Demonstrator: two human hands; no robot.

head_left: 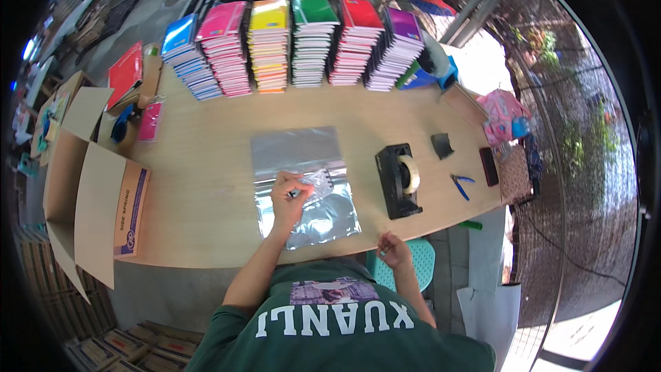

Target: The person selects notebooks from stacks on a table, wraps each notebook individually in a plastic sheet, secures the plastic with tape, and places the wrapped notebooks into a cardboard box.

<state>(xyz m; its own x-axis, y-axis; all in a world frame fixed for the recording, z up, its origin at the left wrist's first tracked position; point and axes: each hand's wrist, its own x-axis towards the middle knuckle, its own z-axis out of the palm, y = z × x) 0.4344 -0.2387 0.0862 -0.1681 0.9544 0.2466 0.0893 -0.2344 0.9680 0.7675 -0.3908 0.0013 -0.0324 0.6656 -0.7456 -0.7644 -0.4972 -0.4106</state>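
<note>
Over the middle of the table, my left hand is closed in a pinch on a small crumpled piece of clear plastic with dark marks along one edge. Under it lies a stack of clear, shiny plastic bags, flat on the tabletop. My right hand hangs at the table's front edge with its fingers curled in; what they hold, if anything, is too small to make out. Nearest to that hand on the table stands a black tape dispenser with a roll of tape.
Tall stacks of spiral notebooks in several colours line the far side. An open cardboard box stands at the left. Blue-handled pliers, a phone and a dark curved piece lie right. A turquoise stool sits below the edge.
</note>
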